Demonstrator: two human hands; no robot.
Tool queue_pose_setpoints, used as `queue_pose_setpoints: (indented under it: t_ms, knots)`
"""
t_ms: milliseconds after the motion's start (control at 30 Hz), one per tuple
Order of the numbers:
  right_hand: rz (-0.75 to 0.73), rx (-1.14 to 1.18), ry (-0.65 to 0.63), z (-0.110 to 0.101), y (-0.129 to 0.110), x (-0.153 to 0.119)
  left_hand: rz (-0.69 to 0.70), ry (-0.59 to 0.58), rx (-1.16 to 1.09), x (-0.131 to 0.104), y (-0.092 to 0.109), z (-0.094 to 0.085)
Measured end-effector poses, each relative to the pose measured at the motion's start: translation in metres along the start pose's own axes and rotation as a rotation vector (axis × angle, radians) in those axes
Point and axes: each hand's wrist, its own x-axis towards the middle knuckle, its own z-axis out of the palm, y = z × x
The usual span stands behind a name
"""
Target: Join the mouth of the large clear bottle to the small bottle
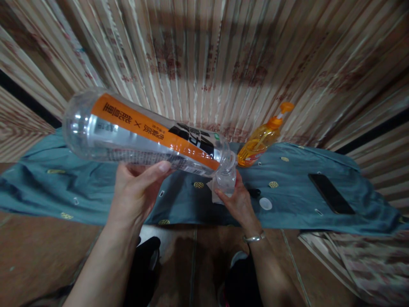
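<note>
My left hand (137,187) is wrapped round a large clear plastic bottle (153,136) with an orange and silver label. The bottle is tilted, its base up at the left and its mouth down at the right. In my right hand (238,200) is a small clear plastic cup (225,181), right under the bottle's mouth. Whether the two touch, I cannot tell. Any liquid passing between them is not visible. Behind the cup, part of a pale paper-like piece (217,197) shows. A round white cap (265,204) lies just right of my right hand.
On the teal cloth (188,209) with yellow prints stands an orange pump bottle (258,143) behind my right hand. A black phone (331,193) lies at the right. A small black object (254,193) is near the white cap. Striped curtains (204,64) hang behind.
</note>
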Motion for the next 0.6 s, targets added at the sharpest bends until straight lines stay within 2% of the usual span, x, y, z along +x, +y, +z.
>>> queue_pose_setpoints:
  t_ms: [600]
  knots:
    - [0.01, 0.02, 0.005, 0.0001, 0.001, -0.0001, -0.012, 0.001, 0.009, -0.0011, -0.0007, -0.0019]
